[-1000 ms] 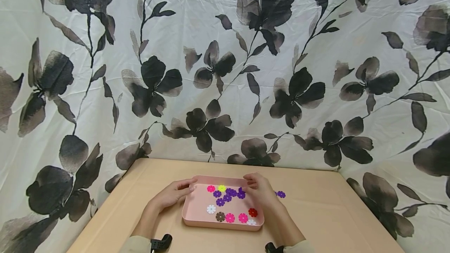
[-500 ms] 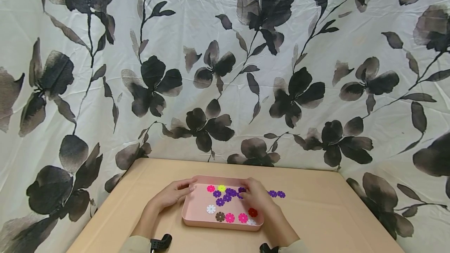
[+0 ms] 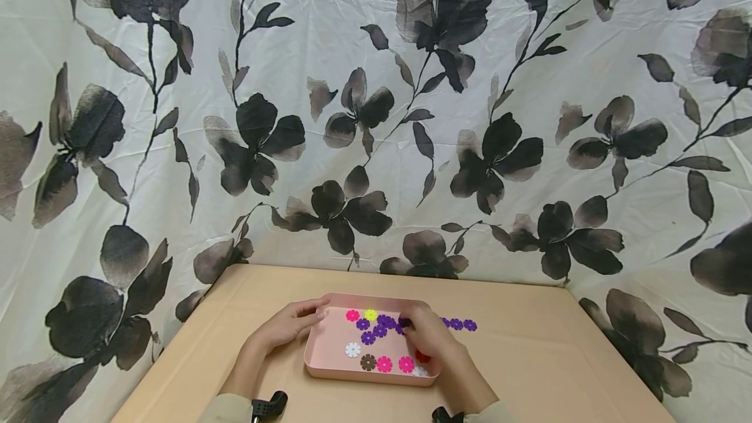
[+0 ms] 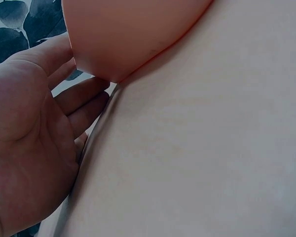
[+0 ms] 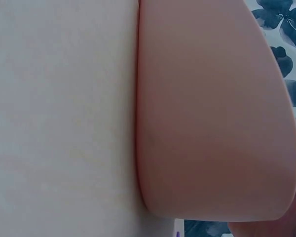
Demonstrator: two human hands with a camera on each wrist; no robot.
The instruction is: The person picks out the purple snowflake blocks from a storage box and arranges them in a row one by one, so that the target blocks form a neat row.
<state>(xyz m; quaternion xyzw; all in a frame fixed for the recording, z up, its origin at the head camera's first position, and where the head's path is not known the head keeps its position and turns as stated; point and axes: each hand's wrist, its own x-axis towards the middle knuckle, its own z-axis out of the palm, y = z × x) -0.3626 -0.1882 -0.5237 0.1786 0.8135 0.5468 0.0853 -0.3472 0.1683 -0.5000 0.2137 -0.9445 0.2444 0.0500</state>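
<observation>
Bending its fingers down into the pink tray [image 3: 329,341], the right hand [image 3: 429,333] is low in the middle of the frame, at a dark flower piece [image 3: 405,323]. I can't tell if it pinches that piece, because the fingers hide too much. The left hand [image 3: 288,326] holds the tray's upper left corner, its thumb over the edge. The tray sits on the tan table [image 3: 540,351], at the bottom middle of the frame.

Inside the tray, purple flowers [image 3: 380,331] lie in a bunch. A yellow flower [image 3: 370,314] is just above them. A white flower [image 3: 352,349], a brown flower [image 3: 367,362] and two pink flowers [image 3: 384,364] lie lower down.

Right of the tray, a short purple row [image 3: 456,324] lies on the table; the right hand may hide some. So a few look done, I think, and plenty of purple ones are left in the tray.
</observation>
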